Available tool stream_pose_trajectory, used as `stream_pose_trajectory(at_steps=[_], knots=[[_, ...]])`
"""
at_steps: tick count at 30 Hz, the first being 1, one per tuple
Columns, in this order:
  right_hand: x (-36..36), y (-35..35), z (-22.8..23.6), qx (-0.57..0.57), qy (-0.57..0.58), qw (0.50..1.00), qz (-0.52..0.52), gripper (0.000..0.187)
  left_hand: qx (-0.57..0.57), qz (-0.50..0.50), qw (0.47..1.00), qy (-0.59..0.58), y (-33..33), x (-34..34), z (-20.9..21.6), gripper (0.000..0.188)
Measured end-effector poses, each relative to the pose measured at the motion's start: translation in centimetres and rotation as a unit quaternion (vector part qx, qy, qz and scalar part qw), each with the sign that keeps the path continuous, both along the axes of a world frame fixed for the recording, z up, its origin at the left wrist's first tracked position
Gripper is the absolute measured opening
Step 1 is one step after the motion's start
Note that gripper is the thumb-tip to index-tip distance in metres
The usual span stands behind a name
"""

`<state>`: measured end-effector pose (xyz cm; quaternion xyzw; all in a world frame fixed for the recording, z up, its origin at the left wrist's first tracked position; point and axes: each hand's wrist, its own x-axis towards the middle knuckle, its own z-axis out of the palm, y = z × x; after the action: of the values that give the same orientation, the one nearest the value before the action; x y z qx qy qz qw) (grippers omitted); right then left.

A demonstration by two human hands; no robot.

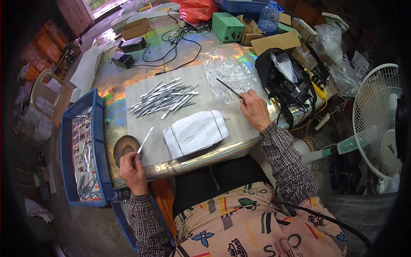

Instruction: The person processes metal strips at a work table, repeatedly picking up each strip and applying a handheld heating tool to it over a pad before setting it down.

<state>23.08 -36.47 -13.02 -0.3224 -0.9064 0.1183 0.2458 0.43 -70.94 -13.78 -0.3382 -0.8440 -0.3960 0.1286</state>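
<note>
Between the fingers of my left hand (133,172) is a slim silver metal strip (146,139), tilted up to the right. That hand is at the table's front edge, beside a round brown dish (121,147). My right hand (255,110) grips a thin dark rod (229,88), whose free end points up and left over a clear plastic bag (233,70). A loose heap of similar silver strips (165,99) lies on a grey sheet (143,124). Nearer to me, a padded white cloth bundle (197,133) with bands across it rests between my hands.
Left of the table stands a blue tray (99,145) with more metal pieces. Cables (171,45), a green box (227,27) and a water bottle (269,19) are at the back. A black bag (282,81) lies right; a fan (379,124) stands beyond the table's right side.
</note>
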Motion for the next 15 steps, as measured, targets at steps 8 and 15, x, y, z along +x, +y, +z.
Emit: stream_pose_trajectory(at_steps=[8,15], knots=[[-1.3,1.8,-1.9,0.066,-0.071,0.995,-0.028,0.012,-0.029,0.089,0.995,0.016,-3.0,-2.4,-0.9,0.008],[-1.3,2.4,-2.6,0.099,-0.041,0.994,-0.006,0.01,-0.044,0.124,0.991,0.033,-3.6,-3.6,-2.0,0.007]])
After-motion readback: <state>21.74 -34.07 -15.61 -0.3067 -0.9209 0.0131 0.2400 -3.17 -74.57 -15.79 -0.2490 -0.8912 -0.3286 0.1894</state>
